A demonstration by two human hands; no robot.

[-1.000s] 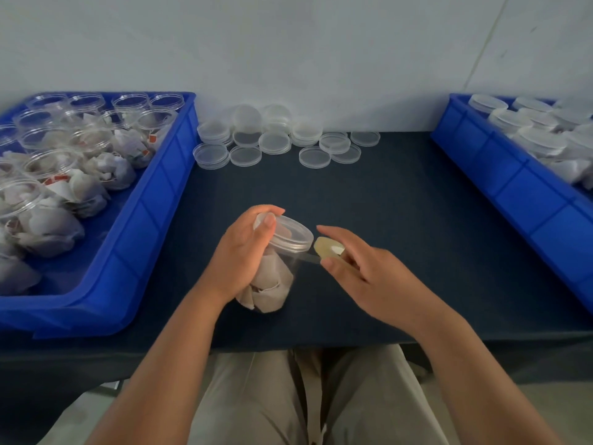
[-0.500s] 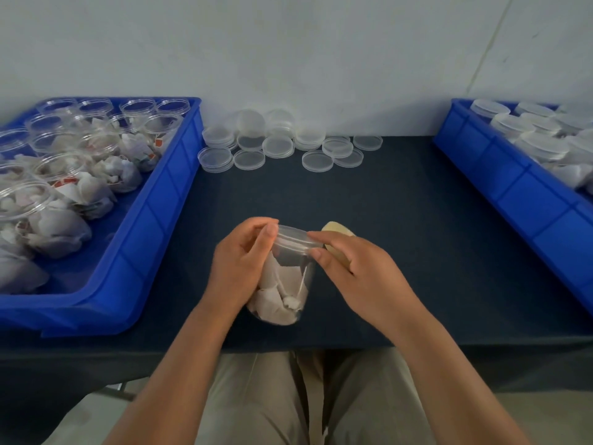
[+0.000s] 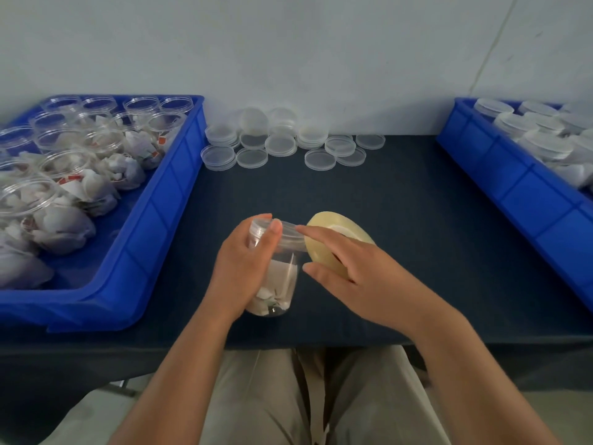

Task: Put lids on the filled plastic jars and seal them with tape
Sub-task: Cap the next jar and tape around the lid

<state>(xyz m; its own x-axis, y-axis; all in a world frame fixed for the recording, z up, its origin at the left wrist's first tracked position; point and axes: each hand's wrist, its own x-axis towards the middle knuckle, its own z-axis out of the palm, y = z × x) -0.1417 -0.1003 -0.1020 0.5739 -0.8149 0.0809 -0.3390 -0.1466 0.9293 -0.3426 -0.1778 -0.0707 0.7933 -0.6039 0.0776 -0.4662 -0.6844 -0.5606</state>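
Observation:
My left hand (image 3: 244, 268) grips a clear plastic jar (image 3: 278, 284) with white paper packets inside and a clear lid (image 3: 288, 234) on top, tilted over the dark table. My left thumb presses on the lid's rim. My right hand (image 3: 353, 274) holds a yellowish roll of tape (image 3: 324, 242) right against the jar's lid, index finger stretched along the roll toward the rim. Whether a strip of tape sticks to the jar is hard to see.
A blue bin (image 3: 154, 226) on the left holds several open filled jars (image 3: 64, 175). Loose clear lids (image 3: 282, 144) lie along the wall at the back. A second blue bin (image 3: 519, 194) on the right holds several lidded jars (image 3: 545, 142).
The right hand with the tape roll has moved in against the jar's lid, and the roll now shows more fully. The left hand has turned the jar slightly.

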